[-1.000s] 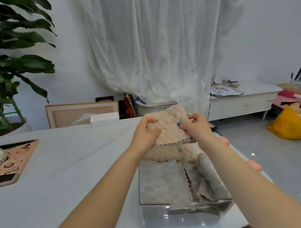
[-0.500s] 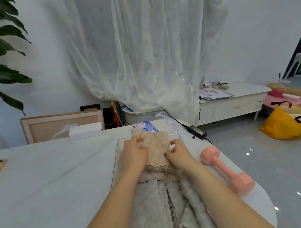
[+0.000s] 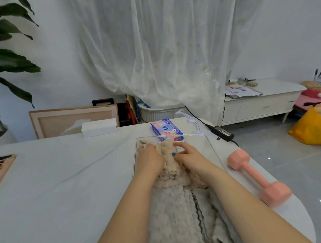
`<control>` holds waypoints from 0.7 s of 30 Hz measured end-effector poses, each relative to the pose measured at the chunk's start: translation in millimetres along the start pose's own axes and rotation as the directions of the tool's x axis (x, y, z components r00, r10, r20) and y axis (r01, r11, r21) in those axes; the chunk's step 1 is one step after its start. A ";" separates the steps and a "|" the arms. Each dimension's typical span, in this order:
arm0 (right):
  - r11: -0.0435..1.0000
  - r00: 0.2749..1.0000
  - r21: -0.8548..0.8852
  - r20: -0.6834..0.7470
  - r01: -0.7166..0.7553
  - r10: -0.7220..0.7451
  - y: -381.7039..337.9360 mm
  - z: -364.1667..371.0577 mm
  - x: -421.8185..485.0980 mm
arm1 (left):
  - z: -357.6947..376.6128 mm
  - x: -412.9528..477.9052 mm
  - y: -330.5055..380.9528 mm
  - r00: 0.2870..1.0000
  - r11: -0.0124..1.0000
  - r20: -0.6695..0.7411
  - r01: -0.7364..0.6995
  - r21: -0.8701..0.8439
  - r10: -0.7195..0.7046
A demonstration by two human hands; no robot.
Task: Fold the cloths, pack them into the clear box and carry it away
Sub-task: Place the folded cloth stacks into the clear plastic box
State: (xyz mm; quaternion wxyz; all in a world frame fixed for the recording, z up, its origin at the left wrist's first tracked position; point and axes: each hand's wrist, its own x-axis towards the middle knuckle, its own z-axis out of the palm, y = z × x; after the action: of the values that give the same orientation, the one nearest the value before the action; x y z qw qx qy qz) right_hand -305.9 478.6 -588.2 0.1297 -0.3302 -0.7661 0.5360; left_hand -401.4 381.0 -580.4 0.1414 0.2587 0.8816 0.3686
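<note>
The beige cloth (image 3: 169, 160) lies folded at the far end of the clear box (image 3: 199, 147), in the middle of the frame, on top of the folded cloths (image 3: 177, 211) that already fill the near end towards the bottom edge. Both hands are down on it. The left hand (image 3: 149, 159) has its fingers curled over the cloth's left side, gripping it, I'd say to keep the fold from springing open. The right hand (image 3: 188, 158) lies fairly flat, fingers stretched across the top edge and thumb pressed into the pile, which looks like smoothing and seating the cloth, not lifting it. The bare patch of box floor to the right of the hands suggests there is room there.

The box sits on the white tabletop (image 3: 69, 172), close to its right edge. I judge the packing to be nearly done, with the carrying yet to come. A pink dumbbell (image 3: 259, 179) lies just beside the box at right, near enough to be knocked when the box is lifted. A wipes pack (image 3: 165, 129) sits just beyond the far rim, with a charger (image 3: 222, 133) further right.
</note>
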 end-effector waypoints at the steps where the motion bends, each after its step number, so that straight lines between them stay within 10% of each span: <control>1: 0.999 1.000 0.052 -0.018 0.010 -0.009 -1.1 -1.3 -1.0 | -1.4 -0.1 1.1 1.000 0.989 -0.022 -0.004 -0.149 0.001; 5: 0.990 0.991 0.084 -0.089 0.109 -0.102 2.2 -7.3 -0.9 | -4.0 2.6 -3.0 0.999 0.937 -0.047 -0.027 -0.349 0.011; 10: 0.831 0.999 -0.555 0.021 0.032 -0.025 16.9 5.8 5.6 | 20.4 -2.9 -18.6 0.979 0.927 0.179 0.029 0.374 -0.102; 16: 0.834 0.980 -0.550 -0.132 0.053 -0.150 -7.0 -21.4 -22.7 | 26.7 -15.0 -0.2 0.913 0.720 0.000 -0.323 0.615 0.409; 21: 0.578 0.992 -0.809 -0.128 -0.111 0.011 -10.7 -52.1 -86.5 | 49.0 -10.2 -23.3 0.916 0.733 0.394 -0.317 0.602 0.072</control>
State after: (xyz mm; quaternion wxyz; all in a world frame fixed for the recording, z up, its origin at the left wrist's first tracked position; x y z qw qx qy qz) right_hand -216.3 458.9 -544.6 -0.0129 -0.4077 -0.9063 0.1106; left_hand -379.6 389.7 -630.3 0.1540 0.4441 0.8826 -0.0017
